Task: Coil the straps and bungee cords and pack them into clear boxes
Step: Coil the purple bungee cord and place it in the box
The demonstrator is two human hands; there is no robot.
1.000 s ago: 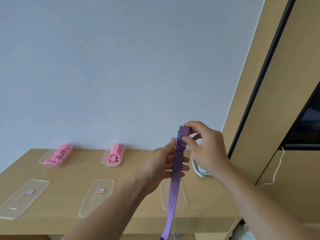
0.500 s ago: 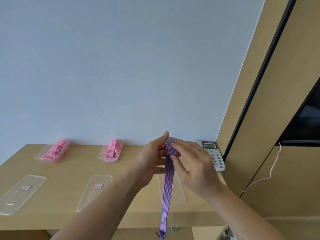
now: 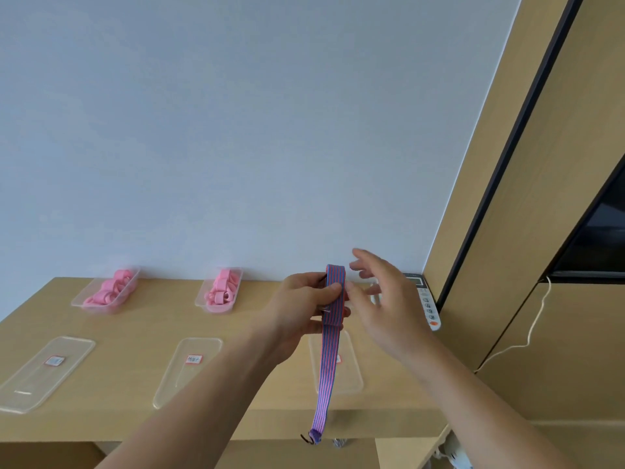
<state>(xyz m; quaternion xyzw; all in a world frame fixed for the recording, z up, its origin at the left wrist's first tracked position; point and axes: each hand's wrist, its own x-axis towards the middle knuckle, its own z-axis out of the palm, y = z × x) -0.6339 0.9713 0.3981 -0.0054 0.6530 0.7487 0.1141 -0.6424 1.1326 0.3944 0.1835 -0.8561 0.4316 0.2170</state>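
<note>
A flat bungee cord striped blue and red hangs in front of me, its top end folded into a small loop. My left hand pinches that loop between thumb and fingers. The tail drops past the table's front edge and ends in a dark hook. My right hand hovers just right of the loop with its fingers spread and holds nothing. Two clear boxes filled with coiled pink straps stand at the back of the table.
Three clear lids lie flat along the front of the wooden table. A white calculator sits at the back right corner. A wooden cabinet wall rises on the right, with a white cable hanging.
The loop at the cord's top has grown. My right hand has let go of the cord and opened beside it. My left hand still pinches the loop.
</note>
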